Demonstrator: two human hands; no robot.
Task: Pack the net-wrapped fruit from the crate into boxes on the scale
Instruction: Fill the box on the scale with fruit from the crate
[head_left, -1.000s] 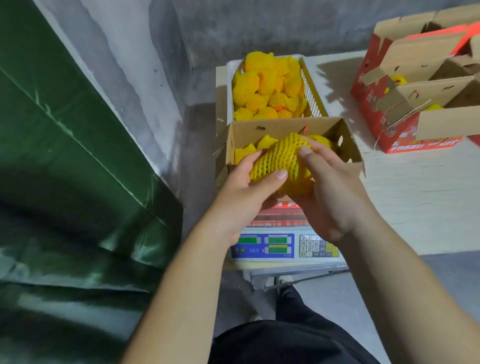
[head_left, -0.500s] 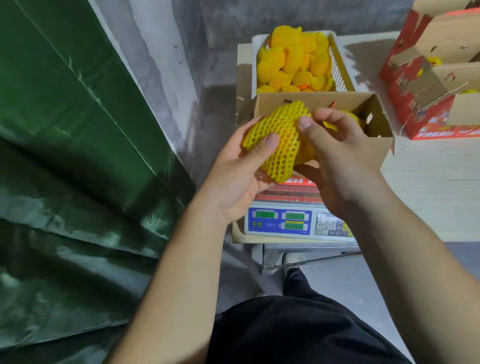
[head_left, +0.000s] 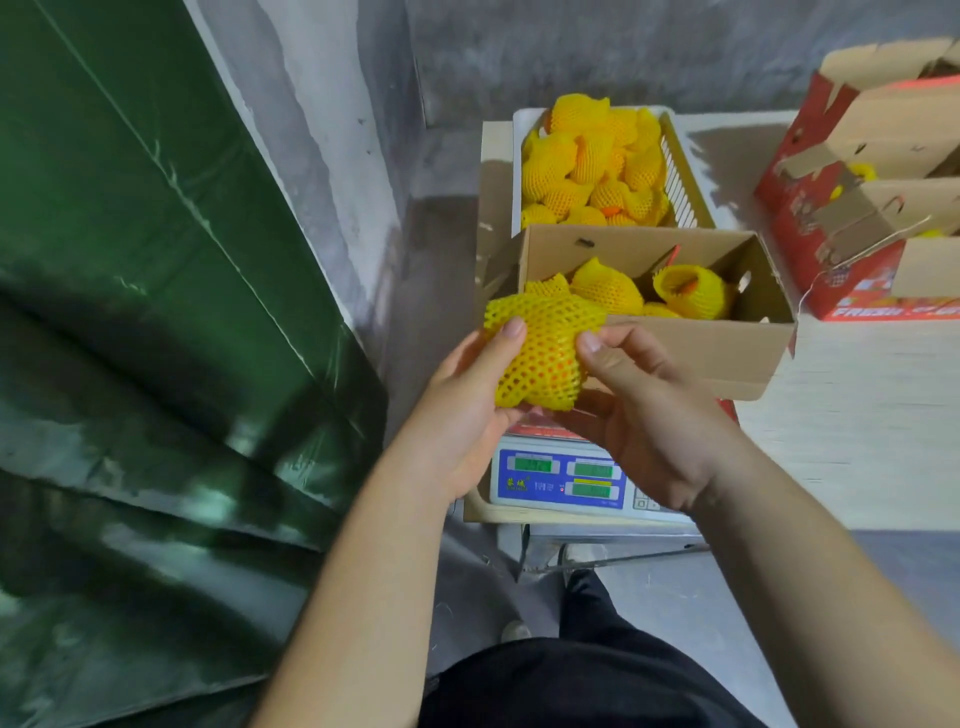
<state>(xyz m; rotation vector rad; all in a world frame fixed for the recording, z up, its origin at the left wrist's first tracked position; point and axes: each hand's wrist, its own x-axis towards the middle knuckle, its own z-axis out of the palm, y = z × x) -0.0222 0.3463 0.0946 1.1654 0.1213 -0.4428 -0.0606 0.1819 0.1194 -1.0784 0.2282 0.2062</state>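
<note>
forearms (head_left: 374, 545): bare, no sleeves | trousers (head_left: 587, 680): black | shoe (head_left: 515, 631): pale

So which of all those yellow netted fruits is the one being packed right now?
Find the blue-faced scale with the open cardboard box on it. Just in front of the box's near left corner, both hands, left hand and right hand, hold one netted fruit. It alone is in the air, not lying in the box or the crate behind.

- The left hand (head_left: 462, 410) and right hand (head_left: 649, 415) hold one netted fruit (head_left: 540, 353) over the scale (head_left: 566, 475).
- Behind it, the box (head_left: 727, 353) holds more fruit.
- The crate (head_left: 680, 176) is full.
</note>
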